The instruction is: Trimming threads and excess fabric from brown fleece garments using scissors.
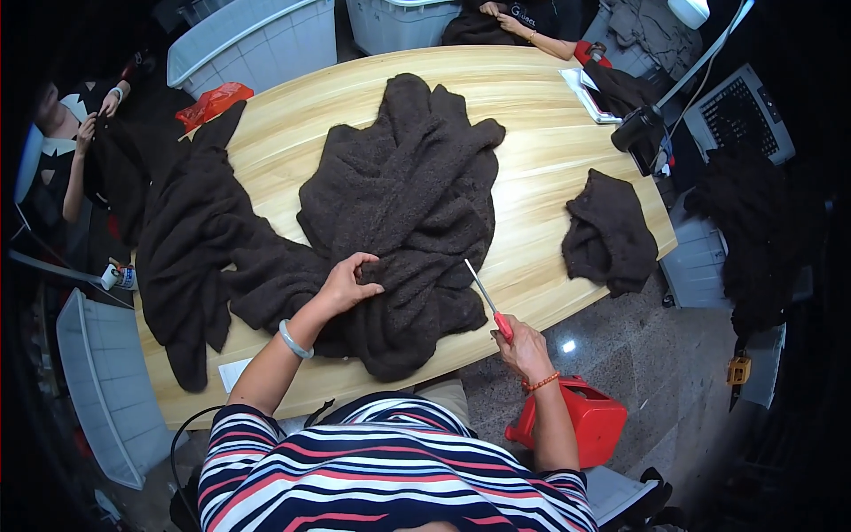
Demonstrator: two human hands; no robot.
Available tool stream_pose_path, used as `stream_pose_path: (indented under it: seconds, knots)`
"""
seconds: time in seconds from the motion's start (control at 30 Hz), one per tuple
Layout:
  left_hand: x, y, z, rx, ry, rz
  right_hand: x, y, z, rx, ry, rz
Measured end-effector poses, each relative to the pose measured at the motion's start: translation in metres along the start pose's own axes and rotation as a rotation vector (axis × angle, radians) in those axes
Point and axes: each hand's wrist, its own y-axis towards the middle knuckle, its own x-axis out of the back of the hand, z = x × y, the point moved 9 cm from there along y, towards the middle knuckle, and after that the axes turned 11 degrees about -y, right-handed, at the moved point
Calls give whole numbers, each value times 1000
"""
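Observation:
A large heap of dark brown knitted fabric [403, 177] lies on the wooden table in front of me. My left hand [343, 282] rests at its near left edge, thumb and fingers apart with a gap between them. A bracelet sits on that wrist. My right hand [525, 348] is closed round the red handle of a tool with a long thin metal shaft [480, 286]. Its exact kind I cannot make out. The shaft points up and left, its tip near the right side of the heap. More dark brown fabric [199, 230] trails off to the left.
A smaller dark brown piece [610, 230] lies on the table [532, 177] at the right. A lamp stands by the far right corner. Grey bins [257, 44] surround the table. A red plastic can [581, 421] is beside me. Co-workers handle cloth at the far left and far side.

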Motion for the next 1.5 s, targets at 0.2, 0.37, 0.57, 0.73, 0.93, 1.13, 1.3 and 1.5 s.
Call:
stream_pose_path:
  seconds: [0.2, 0.37, 0.57, 0.73, 0.93, 1.13, 1.3, 1.5]
  knots:
    - [-23, -18, 35, 358, -970, -60, 13, 10, 34, 102, -18, 50]
    - [-43, -22, 58, 334, -1109, -113, 2, -20, 92, 381, -110, 204]
    - [-42, -27, 72, 354, -1198, -132, 8, -23, 101, 234, -110, 202]
    - [-40, -28, 72, 335, -1230, -126, -4, -24, 117, 335, -135, 227]
    - [-35, -39, 79, 337, -1221, -102, -14, -32, 126, 423, -126, 234]
    - [-22, -20, 33, 353, -588, -77, -19, -19, 95, 230, -68, 196]
    - [-26, 20, -23, -13, 269, -212, -12, -9, 81, 171, -80, 129]
    - [-51, 43, -12, -251, 235, -108, -8, -16, 60, 113, -129, 21]
